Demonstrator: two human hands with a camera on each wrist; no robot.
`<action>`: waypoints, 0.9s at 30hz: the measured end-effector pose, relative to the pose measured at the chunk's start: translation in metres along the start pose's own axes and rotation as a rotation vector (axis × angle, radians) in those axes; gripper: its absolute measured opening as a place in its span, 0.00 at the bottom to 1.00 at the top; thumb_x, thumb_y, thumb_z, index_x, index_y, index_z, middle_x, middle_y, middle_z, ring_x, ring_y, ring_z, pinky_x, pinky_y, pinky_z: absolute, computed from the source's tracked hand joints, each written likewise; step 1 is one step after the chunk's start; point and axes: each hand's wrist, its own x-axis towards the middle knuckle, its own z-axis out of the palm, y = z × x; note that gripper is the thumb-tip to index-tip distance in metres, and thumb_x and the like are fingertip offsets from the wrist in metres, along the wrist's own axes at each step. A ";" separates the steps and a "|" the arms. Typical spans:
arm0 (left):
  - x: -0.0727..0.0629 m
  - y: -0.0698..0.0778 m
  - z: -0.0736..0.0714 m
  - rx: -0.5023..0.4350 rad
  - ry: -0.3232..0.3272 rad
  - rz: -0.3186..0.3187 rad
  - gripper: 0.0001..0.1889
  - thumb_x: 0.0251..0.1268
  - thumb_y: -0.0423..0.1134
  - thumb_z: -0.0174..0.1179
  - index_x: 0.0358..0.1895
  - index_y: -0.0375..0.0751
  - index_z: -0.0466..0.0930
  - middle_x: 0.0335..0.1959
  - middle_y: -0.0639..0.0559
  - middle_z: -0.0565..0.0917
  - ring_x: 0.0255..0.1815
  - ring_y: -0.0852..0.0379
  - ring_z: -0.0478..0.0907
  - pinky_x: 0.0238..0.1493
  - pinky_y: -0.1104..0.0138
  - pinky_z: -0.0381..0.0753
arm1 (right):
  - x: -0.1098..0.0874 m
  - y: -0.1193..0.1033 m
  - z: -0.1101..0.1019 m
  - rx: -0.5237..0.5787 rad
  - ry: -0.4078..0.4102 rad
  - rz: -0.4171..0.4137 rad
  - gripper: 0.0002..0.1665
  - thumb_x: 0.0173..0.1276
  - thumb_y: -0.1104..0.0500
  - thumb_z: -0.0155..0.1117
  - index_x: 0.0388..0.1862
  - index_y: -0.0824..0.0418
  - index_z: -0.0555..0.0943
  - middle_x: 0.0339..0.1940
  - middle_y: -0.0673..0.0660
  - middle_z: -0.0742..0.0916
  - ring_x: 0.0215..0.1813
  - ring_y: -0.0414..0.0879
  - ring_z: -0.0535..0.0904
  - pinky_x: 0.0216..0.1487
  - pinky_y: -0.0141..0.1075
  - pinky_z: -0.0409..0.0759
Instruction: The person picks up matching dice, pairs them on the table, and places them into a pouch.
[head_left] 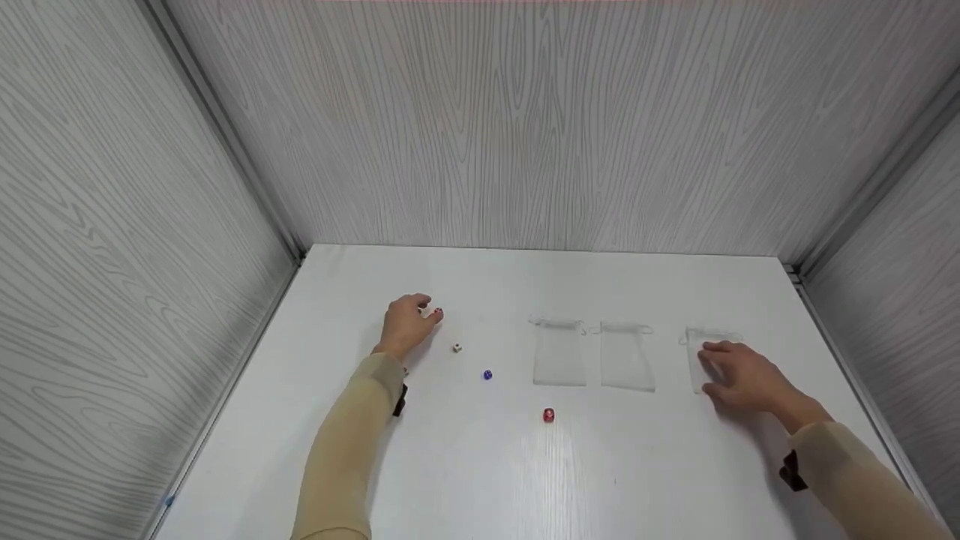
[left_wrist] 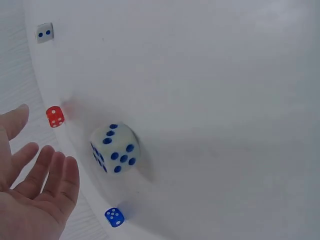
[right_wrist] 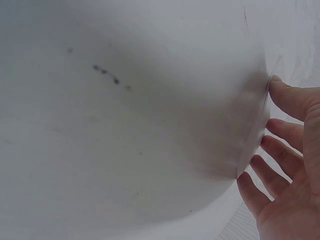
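At the table's far left, my left hand [head_left: 405,326] has its fingers spread and slightly bent, with the thumb near a red die [left_wrist: 55,116]. Nothing is visibly gripped by it. Closest in the left wrist view lies a large white die [left_wrist: 115,148] with blue pips; a blue die [left_wrist: 114,217] and another white die [left_wrist: 44,33] lie around it. My right hand [head_left: 742,375] rests on the rightmost sheer drawstring pouch [head_left: 697,337], covering much of it. In the right wrist view its fingertips [right_wrist: 244,180] touch the pouch, the thumb apart from the fingers.
Two more sheer pouches, one left [head_left: 559,356] and one right [head_left: 627,360], lie flat mid-table. Before them sits a red die [head_left: 549,415]. A white die [head_left: 457,348] and a blue die [head_left: 487,374] lie right of my left hand. Wood-patterned panels [head_left: 525,135] enclose the table.
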 end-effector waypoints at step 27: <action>0.015 -0.004 0.013 0.053 0.036 0.009 0.11 0.79 0.36 0.67 0.52 0.34 0.94 0.49 0.38 0.94 0.53 0.40 0.89 0.59 0.48 0.88 | 0.003 -0.001 -0.002 -0.046 -0.014 -0.003 0.37 0.73 0.54 0.77 0.75 0.71 0.81 0.78 0.73 0.83 0.79 0.77 0.75 0.77 0.74 0.75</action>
